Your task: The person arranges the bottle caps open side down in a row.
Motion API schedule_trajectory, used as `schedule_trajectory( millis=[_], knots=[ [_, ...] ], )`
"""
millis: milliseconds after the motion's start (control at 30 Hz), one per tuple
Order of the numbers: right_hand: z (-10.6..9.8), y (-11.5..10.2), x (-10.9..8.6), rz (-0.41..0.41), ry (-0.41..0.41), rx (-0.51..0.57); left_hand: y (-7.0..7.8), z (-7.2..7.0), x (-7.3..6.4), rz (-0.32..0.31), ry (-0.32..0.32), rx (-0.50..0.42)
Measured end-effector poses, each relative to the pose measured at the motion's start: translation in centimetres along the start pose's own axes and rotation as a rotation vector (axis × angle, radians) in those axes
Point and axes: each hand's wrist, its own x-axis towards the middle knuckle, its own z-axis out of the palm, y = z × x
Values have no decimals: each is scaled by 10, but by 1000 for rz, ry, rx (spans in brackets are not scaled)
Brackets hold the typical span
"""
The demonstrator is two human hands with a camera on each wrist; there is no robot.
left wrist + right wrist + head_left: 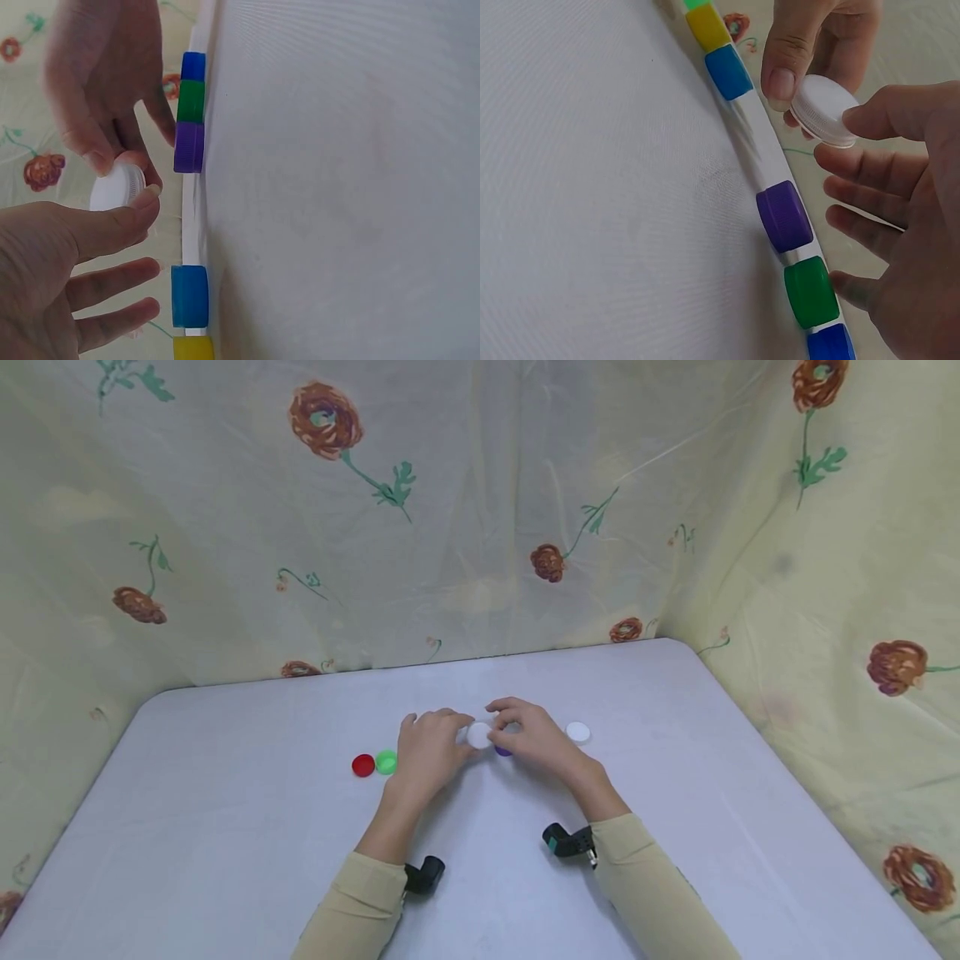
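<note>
A white ribbed screw cap is held above the table between both hands. My left hand pinches one edge of it between thumb and fingers. From the other side, my right hand pinches the cap with thumb and forefinger; its other fingers are spread in the right wrist view. A purple cap and a green cap stand on the table by the right hand. Closer to the left hand are a light blue cap and a yellow cap, both covered by that hand in the head view.
The caps stand in a row across a white table. Its left end has a red cap and a light green cap. A dark blue cap follows the green one. Another white cap lies right. Flowered curtains surround the table.
</note>
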Motion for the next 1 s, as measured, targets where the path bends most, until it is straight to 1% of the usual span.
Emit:
schedule_trajectory(
  millis=[200,433,633,767,867,1000],
  knots=[
    [0,1,1,19,-13,16,1,-1,0,9,3,2],
    [1,3,2,45,-17,52,1,-1,-1,2,-1,5],
    [1,3,1,50,-19,34,0,-2,-1,-6,-14,17],
    [0,1,-1,43,-28,20,-1,-2,-1,-19,-30,9],
    [0,0,-2,22,-35,0,-2,-2,-1,-24,-37,3],
    [1,1,-2,-27,-48,-74,-3,-1,-2,-25,-43,-2]
  ],
)
